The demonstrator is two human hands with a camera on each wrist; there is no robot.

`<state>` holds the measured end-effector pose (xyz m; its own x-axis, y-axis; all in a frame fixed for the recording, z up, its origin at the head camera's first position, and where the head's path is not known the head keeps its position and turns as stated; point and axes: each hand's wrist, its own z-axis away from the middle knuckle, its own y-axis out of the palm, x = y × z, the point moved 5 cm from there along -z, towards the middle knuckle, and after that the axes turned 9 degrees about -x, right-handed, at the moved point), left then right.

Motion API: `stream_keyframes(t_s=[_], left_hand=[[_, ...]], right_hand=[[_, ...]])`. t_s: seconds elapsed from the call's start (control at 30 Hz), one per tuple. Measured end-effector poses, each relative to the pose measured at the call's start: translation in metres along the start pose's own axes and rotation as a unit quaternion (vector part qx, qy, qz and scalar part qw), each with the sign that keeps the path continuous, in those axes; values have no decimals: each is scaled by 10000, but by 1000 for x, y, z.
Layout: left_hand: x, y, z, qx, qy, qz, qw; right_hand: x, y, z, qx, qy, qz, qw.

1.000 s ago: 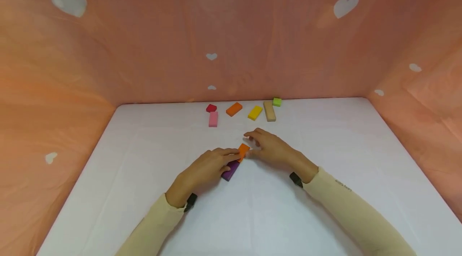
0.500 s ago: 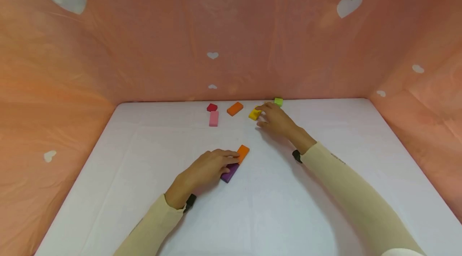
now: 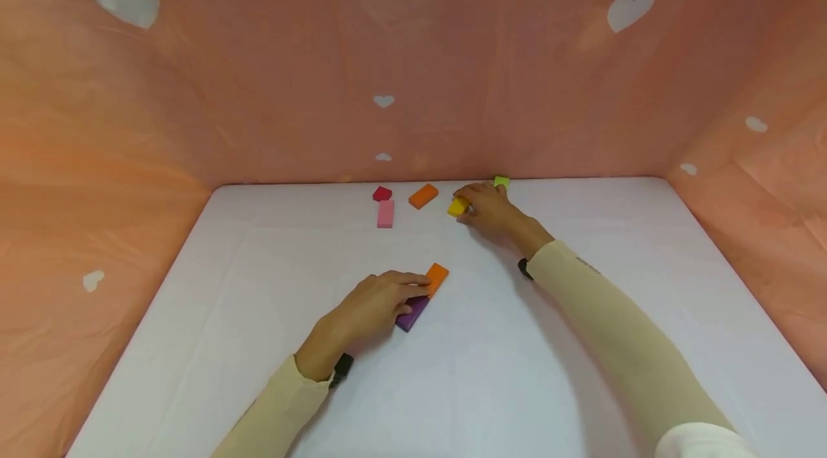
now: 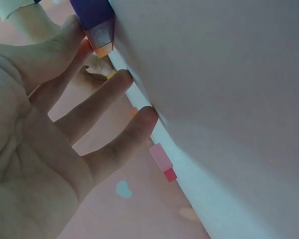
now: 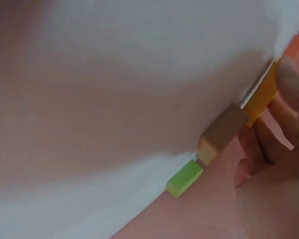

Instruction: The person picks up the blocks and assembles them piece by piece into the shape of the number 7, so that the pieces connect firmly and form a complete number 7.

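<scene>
In the head view my left hand (image 3: 375, 304) lies with fairly straight fingers over an orange block (image 3: 437, 277) and a purple block (image 3: 412, 314), set end to end in a slanting line. Its thumb touches the purple block's side, also seen in the left wrist view, where two other fingertips rest on the table. Farther off, my right hand (image 3: 492, 210) pinches a yellow block (image 3: 458, 207) between thumb and fingers. Close by that hand is a tan block (image 5: 224, 129), which the hand hides in the head view. Whether the yellow block is off the table, I cannot tell.
Along the back of the white table (image 3: 310, 242) lie a red block (image 3: 382, 194), a pink block (image 3: 385, 214) and another orange block (image 3: 423, 196). Partly behind my right hand sits a green block (image 3: 501, 181). Orange cloth walls (image 3: 291, 85) rise at the back and sides.
My right hand has moved from beside the nearer orange block to the back of the table and taken hold of the yellow block. My left hand has stayed on its two blocks.
</scene>
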<state>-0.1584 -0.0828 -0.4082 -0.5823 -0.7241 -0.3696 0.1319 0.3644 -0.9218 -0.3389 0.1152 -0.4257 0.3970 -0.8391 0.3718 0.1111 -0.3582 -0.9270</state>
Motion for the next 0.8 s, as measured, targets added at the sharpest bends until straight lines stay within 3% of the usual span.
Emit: stream_keyframes(t_s=[0.17,0.47,0.8], left_hand=[[0,-1,-1,-50,14,-34,10000],[-1,0,-2,47,-73,20,10000],[-1,1,-2,81,-66,-31,9999]], right_hand=[[10,-3,14,-206,-139,-449,9987],[29,5,53,52,-397,-726,9966],[45,13,73,398,-641,-900,9931]])
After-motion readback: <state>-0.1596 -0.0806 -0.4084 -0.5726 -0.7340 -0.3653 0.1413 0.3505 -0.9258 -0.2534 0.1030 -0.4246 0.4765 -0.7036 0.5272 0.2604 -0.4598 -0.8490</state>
